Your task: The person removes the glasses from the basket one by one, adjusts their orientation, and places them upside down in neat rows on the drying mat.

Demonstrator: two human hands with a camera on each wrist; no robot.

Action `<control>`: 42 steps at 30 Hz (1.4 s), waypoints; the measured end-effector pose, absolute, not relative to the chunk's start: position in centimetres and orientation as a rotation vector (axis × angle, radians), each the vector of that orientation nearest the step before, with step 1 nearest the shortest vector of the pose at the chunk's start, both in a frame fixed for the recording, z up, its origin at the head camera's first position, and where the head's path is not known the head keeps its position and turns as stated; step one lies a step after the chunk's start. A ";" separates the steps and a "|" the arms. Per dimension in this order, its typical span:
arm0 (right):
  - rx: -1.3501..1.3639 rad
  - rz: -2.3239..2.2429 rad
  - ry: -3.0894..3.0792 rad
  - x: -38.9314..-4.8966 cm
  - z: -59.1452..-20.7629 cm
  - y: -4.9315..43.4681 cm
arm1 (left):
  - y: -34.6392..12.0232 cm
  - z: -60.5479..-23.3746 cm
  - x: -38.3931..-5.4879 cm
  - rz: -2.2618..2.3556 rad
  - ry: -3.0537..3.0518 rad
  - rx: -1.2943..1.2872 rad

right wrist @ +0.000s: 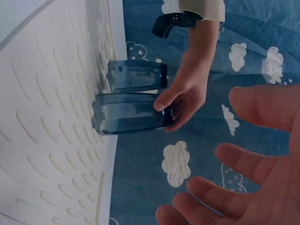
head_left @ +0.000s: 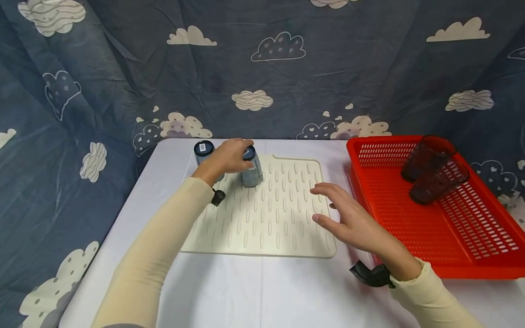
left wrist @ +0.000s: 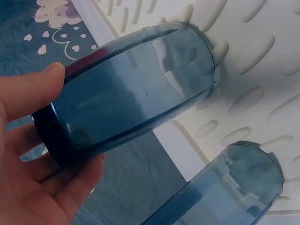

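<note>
Blue glass (head_left: 251, 175) stands dark end up on the far left part of a cream ridged mat (head_left: 262, 241), its upper end gripped by the left hand (head_left: 229, 157), thumb on one side and fingers on the other. The right hand (head_left: 348, 218) holds nothing; its fingers are spread and slightly bent, thumb apart, above the mat's right edge. From the lower left, the left arm stretches forward over the mat, while the right forearm angles in from the lower right. Just left of the held glass stands a second blue glass (head_left: 203, 148), partly hidden behind the left hand. Right of the mat, a red basket (head_left: 393, 218) on the white-covered desk (head_left: 221, 291) holds two dark red glasses (head_left: 434, 187), both tilted. Behind hangs a cloud-patterned cloth (head_left: 229, 68).
</note>
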State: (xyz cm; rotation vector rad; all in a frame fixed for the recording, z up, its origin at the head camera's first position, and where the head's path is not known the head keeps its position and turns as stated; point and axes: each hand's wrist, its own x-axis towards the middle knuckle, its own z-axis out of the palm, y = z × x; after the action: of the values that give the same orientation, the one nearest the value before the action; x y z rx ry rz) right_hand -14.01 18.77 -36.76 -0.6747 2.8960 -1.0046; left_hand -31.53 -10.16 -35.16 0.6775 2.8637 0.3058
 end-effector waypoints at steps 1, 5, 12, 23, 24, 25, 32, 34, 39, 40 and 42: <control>-0.676 -1.005 2.895 -14.0 -36.8 18.8 | -10.1 -35.2 -31.6 0.305 2.862 0.675; -0.676 -1.009 2.891 -14.0 -36.8 18.8 | -9.9 -35.3 -31.7 0.288 2.858 0.698; -0.669 -1.008 2.892 -14.1 -37.0 18.8 | -9.8 -35.4 -31.6 0.272 2.864 0.693; -0.684 -1.016 2.891 -14.1 -37.0 18.8 | -10.2 -35.6 -31.6 0.379 2.866 0.663; -0.687 -1.017 2.891 -14.2 -37.0 18.9 | -10.2 -35.6 -31.6 0.389 2.867 0.660; -0.689 -1.018 2.890 -14.2 -37.0 18.9 | -10.2 -35.6 -31.6 0.398 2.867 0.656; -0.691 -1.019 2.887 -14.2 -37.0 18.9 | -10.4 -35.7 -31.5 0.418 2.861 0.653; -0.688 -1.018 2.885 -14.2 -36.9 18.9 | -10.4 -35.7 -31.5 0.420 2.860 0.655; -0.686 -1.020 2.885 -14.2 -36.9 18.9 | -10.5 -36.1 -31.6 0.428 2.856 0.654; -0.689 -1.024 2.884 -14.2 -36.9 18.9 | -10.4 -36.2 -31.6 0.431 2.856 0.652; -0.691 -1.027 2.880 -14.1 -36.9 18.9 | -10.4 -36.4 -31.6 0.439 2.855 0.651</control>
State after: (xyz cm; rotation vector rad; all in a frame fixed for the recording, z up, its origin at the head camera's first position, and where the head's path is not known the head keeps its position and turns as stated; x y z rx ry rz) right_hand -14.12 18.91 -36.91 -0.6907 2.8800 -1.0265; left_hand -31.62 -10.38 -36.43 0.6507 2.8552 0.4388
